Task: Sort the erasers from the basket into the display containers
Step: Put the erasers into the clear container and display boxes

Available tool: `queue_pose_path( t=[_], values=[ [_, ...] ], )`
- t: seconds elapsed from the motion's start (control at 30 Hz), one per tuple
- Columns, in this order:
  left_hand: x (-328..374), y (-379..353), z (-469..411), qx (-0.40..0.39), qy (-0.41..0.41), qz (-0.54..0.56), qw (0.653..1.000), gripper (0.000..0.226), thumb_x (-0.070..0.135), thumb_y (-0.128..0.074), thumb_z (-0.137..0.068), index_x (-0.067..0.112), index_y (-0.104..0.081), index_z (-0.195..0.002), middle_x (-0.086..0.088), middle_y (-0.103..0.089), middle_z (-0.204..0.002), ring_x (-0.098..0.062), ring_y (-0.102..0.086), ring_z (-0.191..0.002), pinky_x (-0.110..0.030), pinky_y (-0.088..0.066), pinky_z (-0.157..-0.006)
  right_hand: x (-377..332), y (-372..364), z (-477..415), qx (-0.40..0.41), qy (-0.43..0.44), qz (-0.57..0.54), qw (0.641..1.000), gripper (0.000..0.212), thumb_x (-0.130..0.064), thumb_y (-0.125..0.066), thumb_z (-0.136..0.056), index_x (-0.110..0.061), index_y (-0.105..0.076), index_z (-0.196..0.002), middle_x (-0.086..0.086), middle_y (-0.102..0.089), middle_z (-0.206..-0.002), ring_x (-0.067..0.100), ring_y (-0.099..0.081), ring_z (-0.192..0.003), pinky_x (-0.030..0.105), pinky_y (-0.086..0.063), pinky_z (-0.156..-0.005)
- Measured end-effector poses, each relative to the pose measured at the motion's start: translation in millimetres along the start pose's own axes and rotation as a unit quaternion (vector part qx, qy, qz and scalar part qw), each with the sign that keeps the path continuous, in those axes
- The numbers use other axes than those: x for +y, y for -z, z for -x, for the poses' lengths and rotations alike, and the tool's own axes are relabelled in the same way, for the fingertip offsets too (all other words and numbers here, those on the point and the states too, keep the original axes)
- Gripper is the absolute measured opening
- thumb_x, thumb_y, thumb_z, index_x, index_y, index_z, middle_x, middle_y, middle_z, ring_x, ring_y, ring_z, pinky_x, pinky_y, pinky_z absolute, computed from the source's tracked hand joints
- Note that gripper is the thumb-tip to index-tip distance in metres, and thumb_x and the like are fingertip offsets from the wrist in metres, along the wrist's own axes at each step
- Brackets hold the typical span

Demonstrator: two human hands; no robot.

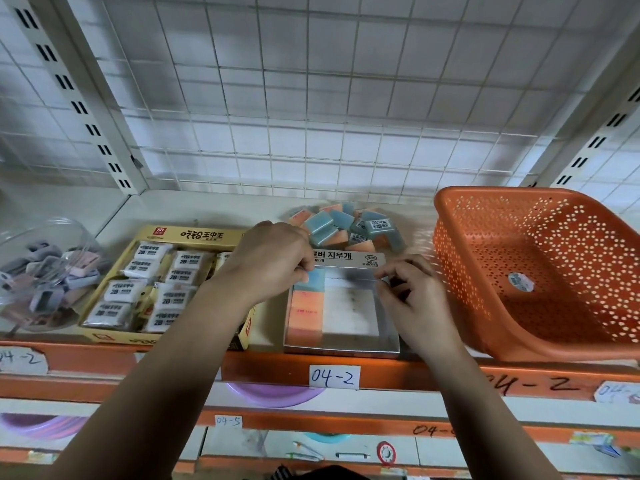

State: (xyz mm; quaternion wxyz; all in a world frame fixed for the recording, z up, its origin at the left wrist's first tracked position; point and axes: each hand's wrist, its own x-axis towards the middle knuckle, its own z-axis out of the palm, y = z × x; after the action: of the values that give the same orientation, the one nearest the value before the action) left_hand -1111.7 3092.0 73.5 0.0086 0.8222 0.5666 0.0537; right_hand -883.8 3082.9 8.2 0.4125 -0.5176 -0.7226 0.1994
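**One more eraser going into the silver box**

Closest to us, the shelf lip carries a handwritten label [334, 376] reading 04-2. Just behind it sits the silver display box [341, 349]. Its left side already holds a column of orange erasers [304, 317]; its right side shows bare floor.

Our left hand [273, 261] reaches over the box's far left corner and pinches a blue-and-orange eraser [316, 279] at the head of that column. Our right hand [414, 292] is at the far right corner with its fingers curled against the rim. We cannot tell whether it grips the box or only touches it.

To the left stands a yellow box [114, 336] of white wrapped erasers [119, 291], and beyond that a clear tub [69, 233] of pastel pieces. Behind the silver box lies a loose pile of erasers [341, 225] in the same colours. On the right, the orange basket [485, 306] shows only a round sticker on its floor.

As we judge it, the risks are these:
- If we press the eraser down at an angle, it may wedge or tip its neighbours.
- If the right hand is not bracing the box, a push may slide it back into the pile.
- Our left forearm passes over the yellow box and could drag the packets.
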Motion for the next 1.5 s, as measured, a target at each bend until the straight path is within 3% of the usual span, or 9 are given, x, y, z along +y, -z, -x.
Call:
queue_pose_path(
  t=[0.2,0.3,0.5,0.67,0.77,0.9,1.17,1.37,1.5],
  values=[
    [-1,-2,3,0.010,0.015,0.007,1.000,0.010,0.035,-0.070,-0.086,0.031,-0.074,-0.094,0.015,-0.069,-0.101,-0.008,-0.061,-0.095,-0.027,-0.047,-0.076,-1,1,0,-0.012,-0.006,0.003,1.000,0.019,0.004,-0.070,-0.079,-0.013,-0.071,-0.089,0.002,-0.057,-0.100,0.011,-0.055,-0.099,0.019,-0.044,-0.089],
    [-3,-5,6,-0.008,0.014,0.029,0.999,0.018,0.043,-0.070,-0.083,0.031,-0.073,-0.097,0.016,-0.063,-0.102,-0.006,-0.057,-0.094,-0.027,-0.040,-0.069,-1,1,1,-0.017,-0.010,0.001,1.000,0.020,0.004,-0.068,-0.079,-0.012,-0.071,-0.090,0.001,-0.056,-0.101,0.011,-0.054,-0.100,0.025,-0.046,-0.090],
    [0,-6,3,-0.015,0.033,0.030,0.999,0.014,0.039,-0.074,-0.080,0.030,-0.071,-0.090,0.015,-0.063,-0.099,-0.009,-0.059,-0.093,-0.028,-0.047,-0.073,-2,1,0,-0.013,0.000,0.004,1.000,0.022,0.007,-0.066,-0.077,-0.010,-0.071,-0.089,0.001,-0.057,-0.101,0.012,-0.056,-0.098,0.031,-0.049,-0.088],
    [-8,1,4,-0.020,0.029,0.101,0.994,0.010,0.036,-0.073,-0.083,0.030,-0.074,-0.090,0.019,-0.061,-0.085,0.001,-0.056,-0.082,-0.022,-0.044,-0.067,-8,3,2,0.017,0.029,0.047,0.998,0.018,0.000,-0.071,-0.078,-0.012,-0.071,-0.092,0.002,-0.059,-0.101,0.012,-0.054,-0.100,0.014,-0.040,-0.092],
    [-19,8,5,0.054,0.042,0.152,0.986,0.007,0.035,-0.072,-0.085,0.029,-0.074,-0.088,0.024,-0.051,-0.075,0.003,-0.049,-0.071,-0.017,-0.033,-0.060,-17,0,-14,0.027,0.079,0.083,0.993,0.011,-0.006,-0.070,-0.082,-0.012,-0.071,-0.091,0.001,-0.062,-0.098,0.020,-0.057,-0.097,0.030,-0.047,-0.088],
    [-29,7,3,0.126,0.081,0.148,0.978,0.006,0.033,-0.069,-0.087,0.029,-0.073,-0.088,0.017,-0.056,-0.078,-0.006,-0.052,-0.075,-0.025,-0.039,-0.064,-31,-12,-61,-0.023,0.127,0.093,0.987,0.012,-0.005,-0.066,-0.085,-0.012,-0.072,-0.093,0.001,-0.065,-0.093,0.015,-0.060,-0.082,0.032,-0.052,-0.071],
    [-34,0,13,0.137,0.111,0.166,0.970,0.010,0.036,-0.068,-0.087,0.028,-0.074,-0.089,0.011,-0.069,-0.091,-0.011,-0.062,-0.086,-0.035,-0.052,-0.077,-45,-56,-121,-0.185,0.117,0.251,0.943,0.028,-0.011,-0.049,-0.094,-0.013,-0.071,-0.111,0.010,-0.068,-0.114,0.029,-0.055,-0.111,0.038,-0.047,-0.093],
    [-43,10,9,0.125,0.117,0.190,0.967,0.007,0.032,-0.068,-0.087,0.028,-0.074,-0.088,0.013,-0.070,-0.090,-0.009,-0.063,-0.086,-0.037,-0.054,-0.082,-45,-58,-124,-0.177,0.085,0.226,0.954,0.032,-0.008,-0.052,-0.093,-0.013,-0.068,-0.120,0.011,-0.062,-0.115,0.028,-0.056,-0.112,0.033,-0.045,-0.094],
    [-36,17,-12,0.090,0.104,0.188,0.972,0.008,0.029,-0.068,-0.088,0.025,-0.074,-0.092,0.010,-0.071,-0.094,-0.007,-0.062,-0.086,-0.030,-0.051,-0.080,-43,-41,-112,-0.128,0.040,0.125,0.983,0.028,-0.004,-0.058,-0.090,-0.012,-0.070,-0.114,0.006,-0.060,-0.107,0.019,-0.056,-0.100,0.018,-0.035,-0.080]
  ],
)
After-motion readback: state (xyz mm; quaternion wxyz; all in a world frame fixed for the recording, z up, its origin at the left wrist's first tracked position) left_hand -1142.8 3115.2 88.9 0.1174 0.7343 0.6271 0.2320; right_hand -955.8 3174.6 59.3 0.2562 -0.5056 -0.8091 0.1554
